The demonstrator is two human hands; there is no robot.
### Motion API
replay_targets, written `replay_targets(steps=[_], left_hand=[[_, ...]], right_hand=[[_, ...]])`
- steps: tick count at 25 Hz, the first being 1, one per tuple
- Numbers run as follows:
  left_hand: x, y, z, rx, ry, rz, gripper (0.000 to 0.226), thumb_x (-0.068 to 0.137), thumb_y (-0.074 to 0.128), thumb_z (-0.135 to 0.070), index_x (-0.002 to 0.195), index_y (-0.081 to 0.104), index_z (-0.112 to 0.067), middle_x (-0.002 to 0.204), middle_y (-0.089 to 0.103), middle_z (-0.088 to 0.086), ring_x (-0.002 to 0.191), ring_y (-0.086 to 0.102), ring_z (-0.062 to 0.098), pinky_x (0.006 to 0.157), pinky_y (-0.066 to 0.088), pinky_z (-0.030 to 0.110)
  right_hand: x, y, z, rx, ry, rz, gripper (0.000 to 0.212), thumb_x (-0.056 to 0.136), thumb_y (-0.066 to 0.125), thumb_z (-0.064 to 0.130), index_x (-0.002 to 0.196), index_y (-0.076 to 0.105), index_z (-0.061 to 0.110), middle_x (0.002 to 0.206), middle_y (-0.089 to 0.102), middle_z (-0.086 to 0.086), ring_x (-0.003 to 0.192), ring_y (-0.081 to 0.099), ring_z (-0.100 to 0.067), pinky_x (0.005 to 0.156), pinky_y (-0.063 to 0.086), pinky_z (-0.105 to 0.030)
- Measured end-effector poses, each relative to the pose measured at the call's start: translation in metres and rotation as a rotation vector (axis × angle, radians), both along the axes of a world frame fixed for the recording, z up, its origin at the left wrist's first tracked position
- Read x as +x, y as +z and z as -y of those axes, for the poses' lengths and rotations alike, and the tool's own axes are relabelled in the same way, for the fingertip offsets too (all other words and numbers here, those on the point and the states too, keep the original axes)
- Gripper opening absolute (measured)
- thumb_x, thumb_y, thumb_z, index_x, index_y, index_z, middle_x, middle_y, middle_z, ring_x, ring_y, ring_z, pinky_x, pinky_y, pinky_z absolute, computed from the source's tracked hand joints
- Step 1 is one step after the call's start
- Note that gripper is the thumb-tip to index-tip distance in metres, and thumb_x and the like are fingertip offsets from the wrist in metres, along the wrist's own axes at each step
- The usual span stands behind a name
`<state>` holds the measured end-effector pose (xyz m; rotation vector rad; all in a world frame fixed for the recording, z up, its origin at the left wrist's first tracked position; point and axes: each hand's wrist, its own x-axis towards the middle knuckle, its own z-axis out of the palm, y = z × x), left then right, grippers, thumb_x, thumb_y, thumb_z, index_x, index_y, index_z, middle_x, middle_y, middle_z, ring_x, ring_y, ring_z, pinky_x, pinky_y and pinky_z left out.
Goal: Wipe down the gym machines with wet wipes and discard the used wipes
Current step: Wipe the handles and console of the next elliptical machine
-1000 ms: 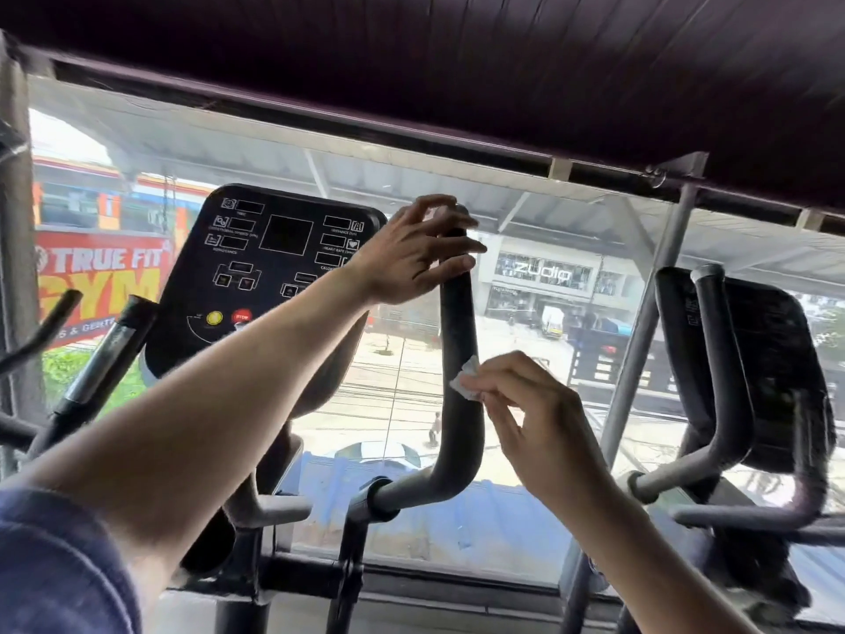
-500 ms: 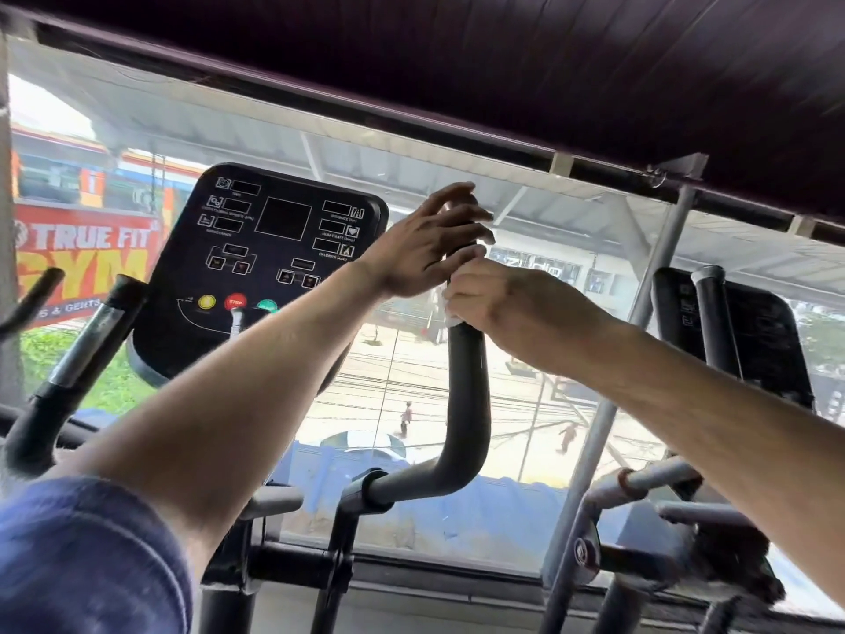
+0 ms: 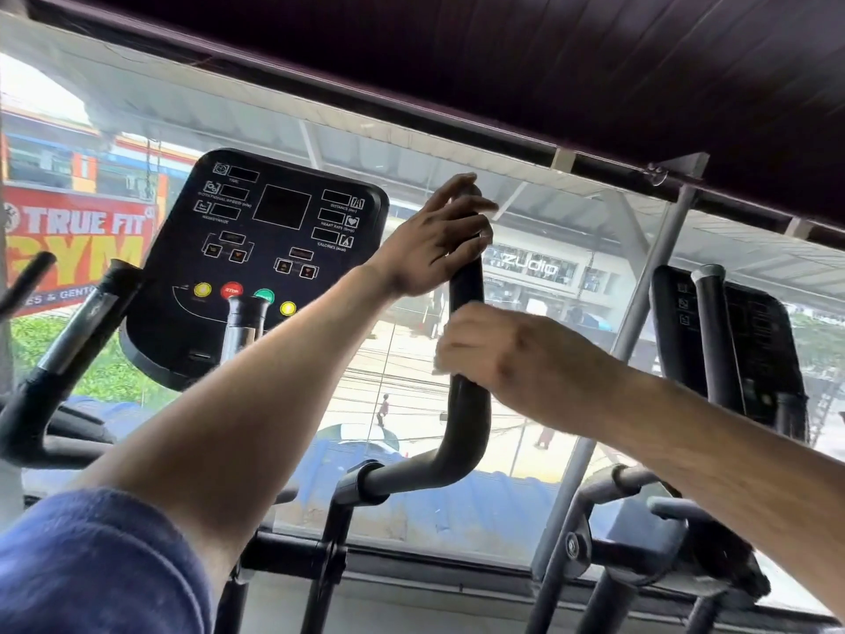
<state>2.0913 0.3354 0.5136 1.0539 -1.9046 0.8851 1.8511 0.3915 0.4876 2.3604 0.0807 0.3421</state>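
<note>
The black right handlebar (image 3: 467, 418) of an elliptical machine rises in front of me, beside its dark console (image 3: 256, 249). My left hand (image 3: 434, 240) grips the top end of this bar, fingers curled round it. My right hand (image 3: 507, 354) wraps the bar's middle section below the left hand. The wet wipe (image 3: 437, 361) is pressed between the palm and the bar, with only a sliver of white showing at the fingers' edge.
The machine's left handlebar (image 3: 68, 345) stands at the left. A second machine (image 3: 736, 345) with its own console and bars stands at the right. A large window (image 3: 402, 368) lies directly behind, and a low dark ceiling is above.
My right hand first rose with the wipe to just under my left hand, then slid down the bar to its middle. My left hand kept its grip on the top.
</note>
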Motion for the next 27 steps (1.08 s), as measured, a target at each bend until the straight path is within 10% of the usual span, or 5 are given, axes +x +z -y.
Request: replay_targets(steps=[27], left_hand=[[-0.056, -0.067, -0.063, 0.246, 0.019, -0.312, 0.039, 0.111, 0.038, -0.031, 0.142, 0.057, -0.020, 0.174, 0.007, 0.004, 0.161, -0.002, 0.020, 0.128, 0.007, 0.034]], right_hand=[[-0.021, -0.186, 0.007, 0.506, 0.308, 0.740, 0.020, 0.103, 0.055, 0.002, 0.112, 0.073, -0.002, 0.118, 0.069, -0.010, 0.102, 0.059, -0.028, 0.092, 0.049, -0.034]])
